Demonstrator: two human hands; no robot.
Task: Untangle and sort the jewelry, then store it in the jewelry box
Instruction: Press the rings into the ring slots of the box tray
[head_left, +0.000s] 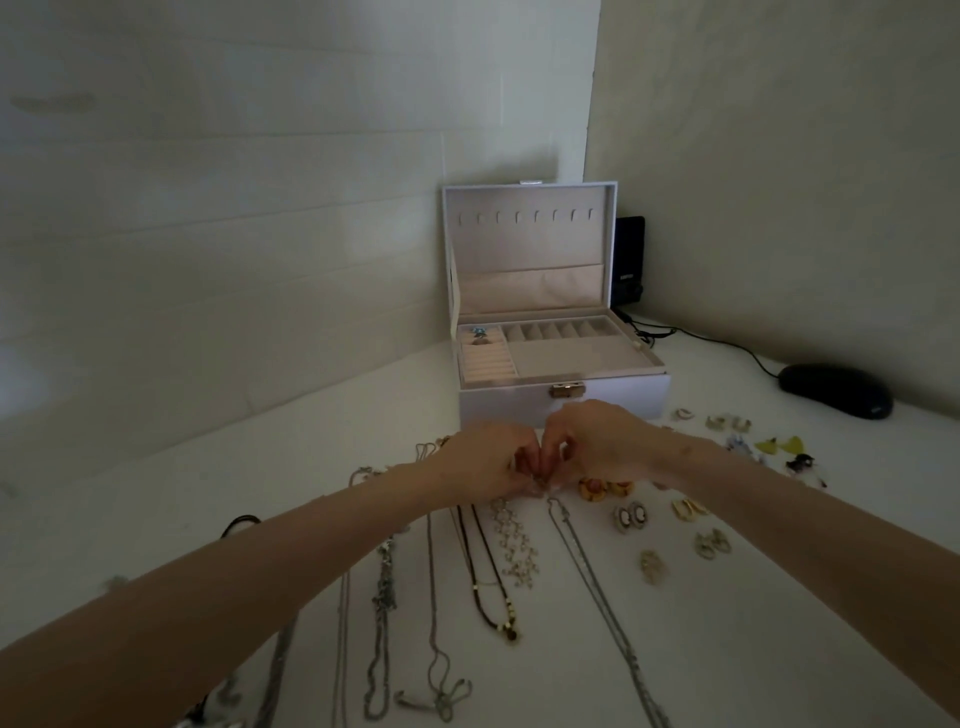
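A white jewelry box (613, 396) stands open at the back of the white table, its lid upright, with a blue ring (478, 331) in its left ring rolls. My left hand (488, 460) and my right hand (597, 441) meet in front of the box, fingers curled together, pinching the top end of a thin silver chain (597, 587) that runs down the table towards me. Several other necklaces lie in parallel lines, among them a dark cord necklace (485, 577) with gold beads and a crystal necklace (514, 545).
Pairs of earrings (631, 517) lie spread to the right, including yellow ones (779, 444) and gold hoops (732, 422). A black mouse (836, 389) with its cable sits at the far right. A black device (628, 260) stands behind the box. Walls close the corner.
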